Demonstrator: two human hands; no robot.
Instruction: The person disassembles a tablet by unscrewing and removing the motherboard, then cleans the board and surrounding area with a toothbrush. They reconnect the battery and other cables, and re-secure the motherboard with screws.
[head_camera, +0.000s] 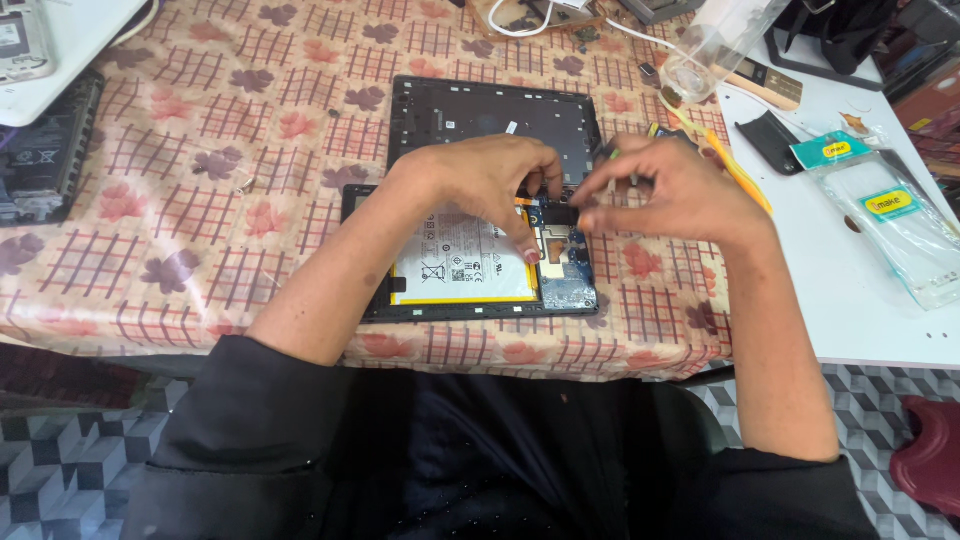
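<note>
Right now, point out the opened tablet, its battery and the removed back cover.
opened tablet (470, 312), head view, on its lower frame edge.
battery (465, 262), head view, on the white face.
back cover (480, 112), head view, on the dark inner surface.

Pink leaf-and-check tablecloth (230, 150), black tablet frame (470, 312), white battery (465, 262)

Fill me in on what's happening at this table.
A person sits at a table with a floral checked cloth, both hands over an opened black tablet with its white battery exposed. The left hand presses on the battery's upper right corner, and the right hand pinches a small black part by the blue circuit board. The detached black back cover lies just behind.
</note>
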